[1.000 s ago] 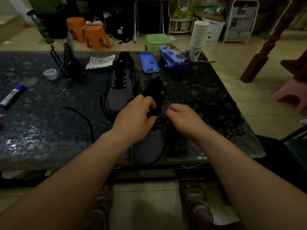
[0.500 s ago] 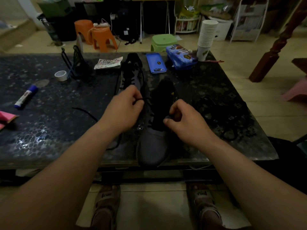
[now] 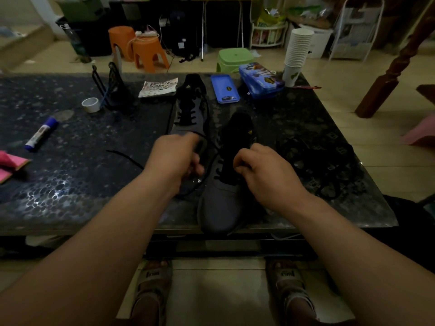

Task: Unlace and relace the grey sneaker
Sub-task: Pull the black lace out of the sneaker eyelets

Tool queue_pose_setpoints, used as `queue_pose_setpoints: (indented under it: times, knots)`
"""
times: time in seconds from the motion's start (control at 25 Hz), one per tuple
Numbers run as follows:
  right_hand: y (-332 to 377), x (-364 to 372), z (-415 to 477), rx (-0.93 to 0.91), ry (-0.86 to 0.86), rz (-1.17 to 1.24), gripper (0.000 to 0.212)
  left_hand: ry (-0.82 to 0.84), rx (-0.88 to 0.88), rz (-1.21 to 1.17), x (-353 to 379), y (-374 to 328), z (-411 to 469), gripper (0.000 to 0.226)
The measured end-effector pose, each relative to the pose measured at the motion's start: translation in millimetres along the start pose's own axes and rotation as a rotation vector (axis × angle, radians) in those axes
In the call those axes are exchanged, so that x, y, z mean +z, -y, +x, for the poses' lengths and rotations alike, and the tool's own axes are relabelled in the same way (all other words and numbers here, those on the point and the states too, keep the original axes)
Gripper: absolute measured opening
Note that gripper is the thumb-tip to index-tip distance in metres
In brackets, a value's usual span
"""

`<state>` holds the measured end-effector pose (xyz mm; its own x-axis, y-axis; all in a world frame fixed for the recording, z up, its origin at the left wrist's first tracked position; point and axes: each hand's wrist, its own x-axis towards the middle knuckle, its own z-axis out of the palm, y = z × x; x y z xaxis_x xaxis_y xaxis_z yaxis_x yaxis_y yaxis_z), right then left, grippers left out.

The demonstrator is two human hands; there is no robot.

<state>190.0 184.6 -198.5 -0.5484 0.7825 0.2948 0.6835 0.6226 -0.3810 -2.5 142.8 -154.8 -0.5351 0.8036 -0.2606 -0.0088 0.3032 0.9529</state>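
The grey sneaker (image 3: 223, 203) lies at the near edge of the table (image 3: 70, 184), its toe pointing at the person and just over the rim, its black tongue raised. A black lace (image 3: 210, 158) runs slack from the lower eyelets to the left hand (image 3: 174, 158), whose fingers (image 3: 195, 166) are curled round it, though motion blur hides the exact hold. The right hand (image 3: 266, 168) sits on the sneaker's other side, its fingers (image 3: 240, 161) bent in what looks like a pinch on the upper by the eyelet row; the light is too dim to say whether lace is in that pinch too. The second sneaker (image 3: 188, 114) lies just beyond, laced, with a glue stick (image 3: 41, 135) and tape roll (image 3: 90, 104) well off to the left. A hard sideways pull could catch the lace in an eyelet and drag the shoe, and from this spot it could tip off the edge if the right hand's hold slackens.
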Motion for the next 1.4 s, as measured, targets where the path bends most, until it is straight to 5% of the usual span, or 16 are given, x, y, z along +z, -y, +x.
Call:
queue_pose_setpoints:
  times: [0.08, 0.2, 0.28, 0.4, 0.56, 0.84, 1.12, 1.28, 1.4]
  knots:
    - [-0.5, 1.0, -0.7, -0.019, -0.003, 0.004, 0.001, -0.075, -0.109, -0.247, -10.0, -3.1, 6.3, 0.006]
    - [-0.9, 2.8, -3.2, -0.037, -0.026, -0.001, 0.002, -0.391, 0.495, 0.349, -28.7, 1.0, 9.0, 0.018]
    - [0.3, 3.3, -3.7, -0.029, -0.037, 0.012, 0.002, -0.114, 0.675, 0.606, -21.1, 8.8, -3.5, 0.003]
    - [12.6, 7.1, -0.7, 0.045, -0.064, -0.012, 0.012, 0.301, 0.316, 0.988, -5.4, 36.1, -11.2, 0.026]
    - [36.4, 12.1, 10.8, 0.206, -0.041, -0.047, 0.017, 0.417, 0.247, 0.959, -3.6, 50.2, -11.1, 0.053]
    - [29.8, -3.2, 8.4, 0.384, 0.197, 0.539, 0.016, 0.282, 0.355, 1.069, 11.7, 65.6, -32.2, 0.044]
    - [25.9, -6.3, 6.6, 0.247, 0.313, 0.589, 0.032, 0.245, 0.340, 1.030, 13.6, 69.1, -32.9, 0.036]
    - [3.3, -1.3, -2.8, 0.329, 0.141, 0.368, 0.012, 0.205, 0.273, 0.962, 15.9, 70.2, -24.5, 0.045]
    - [-11.4, 2.5, -7.7, 0.592, 0.008, 0.485, 0.011, 0.005, 0.498, 0.830, 16.9, 64.6, -35.2, 0.042]
